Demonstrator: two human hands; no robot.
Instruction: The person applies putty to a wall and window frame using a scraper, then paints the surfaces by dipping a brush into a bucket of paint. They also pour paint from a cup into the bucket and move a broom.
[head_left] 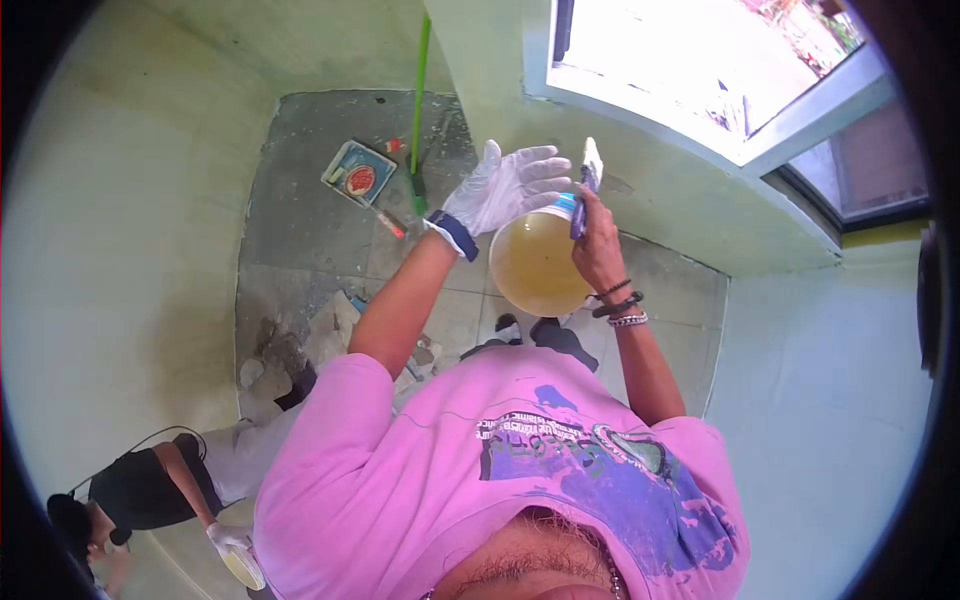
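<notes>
My left hand (510,188), in a white glove with a dark cuff, is held up with its fingers spread and nothing in it. Bare, with bracelets at the wrist, my right hand (597,238) grips the dark handle of a brush (590,175) whose pale tip points up. Below and between both hands is a white bucket (540,262) with yellowish liquid inside. The brush is above the bucket's right rim, near the wall.
A paint tray (360,174) and a green-handled broom (420,110) are on the grey floor ahead. Rubble (275,355) lies along the left wall. A window (690,70) is at upper right. Another person (150,485), with a gloved hand at a round pale object (243,570), is at lower left.
</notes>
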